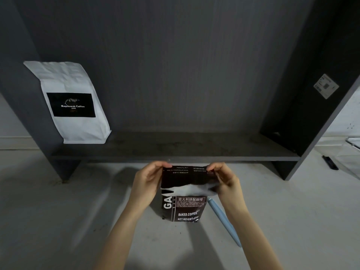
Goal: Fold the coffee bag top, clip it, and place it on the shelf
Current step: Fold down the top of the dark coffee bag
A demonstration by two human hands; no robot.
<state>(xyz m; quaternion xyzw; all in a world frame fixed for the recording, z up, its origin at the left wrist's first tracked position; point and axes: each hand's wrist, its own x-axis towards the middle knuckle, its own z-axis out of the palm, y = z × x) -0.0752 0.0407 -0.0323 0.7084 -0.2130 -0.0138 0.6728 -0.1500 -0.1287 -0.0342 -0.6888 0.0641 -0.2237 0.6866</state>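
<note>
A dark brown coffee bag (185, 209) with white lettering stands on the pale surface in front of the shelf. Its top is bent over toward me, showing the printed back and a silvery crease. My left hand (148, 178) pinches the top left corner of the fold. My right hand (224, 178) pinches the top right corner. A long light-blue clip (224, 221) lies on the surface just right of the bag, partly under my right forearm. The dark grey shelf board (185, 149) runs just beyond the bag.
A white coffee bag (72, 102) with a black label leans at the shelf's left end against the side panel. The right side panel (303, 106) carries a white sticker. A small black object (330, 162) lies on the surface at far right.
</note>
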